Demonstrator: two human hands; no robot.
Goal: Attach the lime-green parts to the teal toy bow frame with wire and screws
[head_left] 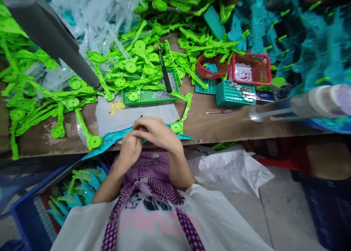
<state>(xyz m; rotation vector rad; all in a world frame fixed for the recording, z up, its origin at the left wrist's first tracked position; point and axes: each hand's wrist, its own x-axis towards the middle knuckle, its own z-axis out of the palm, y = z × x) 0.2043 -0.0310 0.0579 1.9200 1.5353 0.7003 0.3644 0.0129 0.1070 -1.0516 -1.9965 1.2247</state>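
"Looking down through my camera from far away, what do you see?"

"I see the left hand (131,148) and the right hand (155,132) close together, fingers bent and touching. I can't tell if they pinch something small, because the fingers hide it. A long blue piece (105,146) is under them, along the front edge of the desk (197,115)."

"What boxes can I see?"

"Past the hands is a green tray (126,99). Lots of tiny silver bits (173,79) lie in it, and some bright green parts (133,96) lie in it or across it. A hammer (166,75) rests over its right side."

"And more to the right?"

"I see a round red basket (212,74) with little blue bits (211,67) inside. Just beside it is a square-sided red basket (259,82), with pale bits (242,72) at its left end. In front is a blue-green box (229,99) with shiny silver discs (249,93) on top. A flat blue-green tray (205,87) is partly under the round basket."

"Anything low down?"

"Yes. On the left, below the desk, I see a blue crate (20,216) with blue and green long parts (82,188) in it. On the right is a white sack (233,170); I can't see what is inside."
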